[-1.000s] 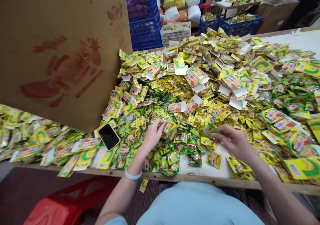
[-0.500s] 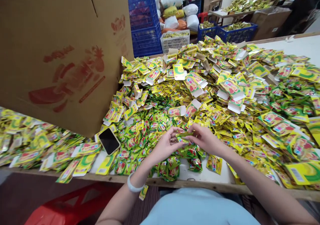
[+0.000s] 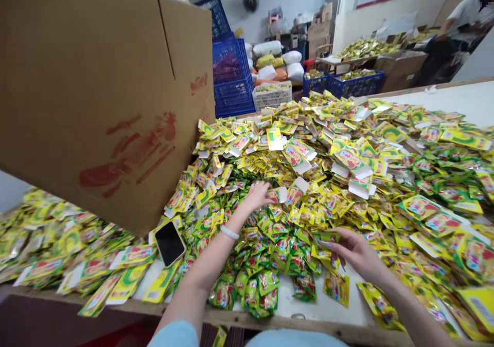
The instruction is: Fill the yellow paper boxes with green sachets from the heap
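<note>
My left hand (image 3: 258, 195) reaches out over the heap of small candy-type sachets, its fingers bent loosely downward at the left end of a small printed carton (image 3: 278, 195). The fingers look apart, and I make out nothing held in them. Nearer to me, on the right, my right hand (image 3: 353, 250) pinches a yellow-green sachet (image 3: 324, 237) between thumb and fingers. Green sachets (image 3: 283, 254) lie heaped between my hands. Yellow sachets (image 3: 335, 287) lie below and beside my right hand.
A big cardboard box (image 3: 116, 95) leans over the table's left side. A phone (image 3: 170, 243) lies near its lower corner. Flat open cartons (image 3: 295, 154) pile up at the back. Blue crates (image 3: 231, 74) stand beyond the table; a person (image 3: 459, 33) is at the far right.
My hands have parted. The left moved forward and away to the pile; the right moved right with a sachet. My view has tilted up, showing more of the room.
</note>
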A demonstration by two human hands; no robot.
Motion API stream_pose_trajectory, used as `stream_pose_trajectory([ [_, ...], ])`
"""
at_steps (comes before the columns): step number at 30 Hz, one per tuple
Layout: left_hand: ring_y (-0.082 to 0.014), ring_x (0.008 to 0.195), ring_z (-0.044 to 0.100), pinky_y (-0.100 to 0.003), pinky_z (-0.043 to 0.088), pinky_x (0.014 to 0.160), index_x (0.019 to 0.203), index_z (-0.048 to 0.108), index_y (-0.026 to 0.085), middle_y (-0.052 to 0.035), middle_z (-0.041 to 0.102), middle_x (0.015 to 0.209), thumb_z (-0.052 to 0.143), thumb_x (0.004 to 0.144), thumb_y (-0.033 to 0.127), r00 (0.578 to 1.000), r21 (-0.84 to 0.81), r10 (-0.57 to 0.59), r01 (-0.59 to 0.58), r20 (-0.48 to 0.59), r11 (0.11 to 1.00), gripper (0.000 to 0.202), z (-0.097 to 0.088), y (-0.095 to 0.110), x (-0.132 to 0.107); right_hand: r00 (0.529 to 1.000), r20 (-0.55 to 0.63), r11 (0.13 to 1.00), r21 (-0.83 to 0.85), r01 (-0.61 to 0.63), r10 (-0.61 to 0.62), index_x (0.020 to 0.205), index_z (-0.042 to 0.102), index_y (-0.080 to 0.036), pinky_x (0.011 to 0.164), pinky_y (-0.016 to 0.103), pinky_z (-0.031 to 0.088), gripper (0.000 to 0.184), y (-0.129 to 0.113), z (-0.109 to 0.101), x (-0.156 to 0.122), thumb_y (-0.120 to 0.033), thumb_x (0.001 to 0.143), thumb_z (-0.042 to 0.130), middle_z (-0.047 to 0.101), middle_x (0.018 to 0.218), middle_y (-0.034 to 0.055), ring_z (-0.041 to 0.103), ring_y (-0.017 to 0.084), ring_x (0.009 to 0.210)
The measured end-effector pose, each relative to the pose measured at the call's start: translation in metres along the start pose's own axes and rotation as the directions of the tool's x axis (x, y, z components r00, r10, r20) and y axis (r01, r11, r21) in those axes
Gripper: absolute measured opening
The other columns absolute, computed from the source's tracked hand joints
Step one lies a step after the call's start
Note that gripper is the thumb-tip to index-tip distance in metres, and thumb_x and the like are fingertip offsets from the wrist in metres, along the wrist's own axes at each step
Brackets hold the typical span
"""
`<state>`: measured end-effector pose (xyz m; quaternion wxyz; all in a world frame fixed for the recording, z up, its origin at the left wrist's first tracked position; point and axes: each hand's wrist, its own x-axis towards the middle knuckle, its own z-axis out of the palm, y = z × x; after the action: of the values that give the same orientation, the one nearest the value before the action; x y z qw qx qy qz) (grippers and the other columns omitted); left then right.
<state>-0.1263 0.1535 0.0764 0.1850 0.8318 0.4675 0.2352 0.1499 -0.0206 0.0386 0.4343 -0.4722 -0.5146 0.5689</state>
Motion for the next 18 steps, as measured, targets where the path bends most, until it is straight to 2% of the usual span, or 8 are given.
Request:
stream_pose_trajectory([
  [2, -0.0294, 0.100, 0.056, -0.045, 0.046, 0.095, 0.083, 0.054, 0.019, -0.0070, 0.059, 0.092, 0.078, 0.069, 0.017, 1.000, -0.007, -0.005, 0.005, 0.029, 1.000, 0.029, -0.002, -0.001, -0.001, 1.000, -0.011, 1.000, 0.023, 0.021, -0.020, 0.090, 0.070, -0.016, 0.040, 0.022, 0.046, 0.037, 0.004, -0.003, 0.000, -0.052, 0.080, 0.074, 0.064, 0.057, -0.0004, 0.055, 0.011, 0.043],
  [4, -0.0269, 0.099, 0.056, -0.042, 0.047, 0.092, 0.083, 0.048, 0.020, -0.0078, 0.059, 0.096, 0.073, 0.075, 0.019, 0.999, -0.050, -0.013, 0.016, 0.042, 0.999, 0.026, -0.002, 0.005, -0.012, 0.997, -0.064, 0.997, 0.061, 0.053, -0.049, 0.090, 0.068, -0.017, 0.039, 0.023, 0.046, 0.035, 0.002, -0.003, 0.003, -0.051, 0.083, 0.071, 0.061, 0.053, -0.0012, 0.054, 0.012, 0.041],
  [7, -0.0219, 0.094, 0.060, -0.037, 0.052, 0.084, 0.096, 0.043, 0.021, -0.0087, 0.060, 0.103, 0.060, 0.088, 0.024, 0.998, -0.142, -0.041, 0.048, 0.051, 0.989, 0.019, 0.000, 0.028, -0.037, 0.981, -0.128, 0.980, 0.121, 0.160, -0.144, 0.098, 0.065, -0.020, 0.039, 0.024, 0.046, 0.031, -0.013, 0.005, 0.017, -0.046, 0.083, 0.073, 0.062, 0.059, -0.0011, 0.055, 0.013, 0.043],
  [9, -0.0197, 0.091, 0.062, -0.034, 0.054, 0.079, 0.108, 0.042, 0.021, -0.0069, 0.060, 0.104, 0.060, 0.090, 0.030, 0.993, -0.300, -0.051, 0.081, 0.105, 0.951, 0.027, 0.004, 0.048, -0.054, 0.960, -0.140, 0.951, 0.159, 0.264, -0.243, 0.105, 0.062, -0.022, 0.040, 0.024, 0.047, 0.032, -0.027, 0.019, 0.031, -0.043, 0.083, 0.074, 0.064, 0.070, 0.0001, 0.057, 0.013, 0.047],
  [11, -0.0187, 0.090, 0.063, -0.032, 0.055, 0.076, 0.120, 0.041, 0.021, -0.0056, 0.061, 0.106, 0.067, 0.086, 0.035, 0.976, -0.534, -0.040, 0.150, 0.212, 0.832, 0.045, 0.009, 0.066, -0.071, 0.928, -0.143, 0.915, 0.168, 0.366, -0.344, 0.105, 0.062, -0.024, 0.042, 0.024, 0.047, 0.029, -0.043, 0.034, 0.043, -0.041, 0.084, 0.072, 0.063, 0.082, 0.0009, 0.057, 0.011, 0.050],
  [13, -0.0178, 0.087, 0.063, -0.030, 0.054, 0.074, 0.127, 0.040, 0.021, -0.0054, 0.061, 0.106, 0.075, 0.080, 0.036, 0.949, -0.710, -0.021, 0.250, 0.314, 0.659, 0.060, 0.015, 0.079, -0.085, 0.898, -0.126, 0.890, 0.132, 0.436, -0.421, 0.100, 0.063, -0.023, 0.042, 0.022, 0.046, 0.024, -0.055, 0.046, 0.051, -0.040, 0.085, 0.071, 0.060, 0.090, 0.0018, 0.055, 0.008, 0.051],
  [15, -0.0178, 0.088, 0.064, -0.030, 0.054, 0.076, 0.129, 0.040, 0.020, -0.0058, 0.063, 0.107, 0.081, 0.075, 0.036, 0.932, -0.775, -0.022, 0.314, 0.361, 0.549, 0.070, 0.020, 0.085, -0.096, 0.888, -0.088, 0.886, 0.076, 0.458, -0.452, 0.095, 0.064, -0.022, 0.041, 0.021, 0.044, 0.022, -0.063, 0.052, 0.051, -0.040, 0.085, 0.070, 0.059, 0.093, 0.0030, 0.051, 0.007, 0.050],
  [18, -0.0221, 0.103, 0.064, -0.035, 0.052, 0.090, 0.132, 0.040, 0.021, -0.0087, 0.062, 0.118, 0.088, 0.068, 0.035, 0.928, -0.818, -0.031, 0.344, 0.372, 0.461, 0.081, 0.022, 0.086, -0.102, 0.918, -0.069, 0.911, 0.110, 0.397, -0.392, 0.094, 0.063, -0.021, 0.038, 0.020, 0.040, 0.025, -0.065, 0.051, 0.045, -0.044, 0.085, 0.070, 0.058, 0.079, -0.0002, 0.046, 0.006, 0.045],
])
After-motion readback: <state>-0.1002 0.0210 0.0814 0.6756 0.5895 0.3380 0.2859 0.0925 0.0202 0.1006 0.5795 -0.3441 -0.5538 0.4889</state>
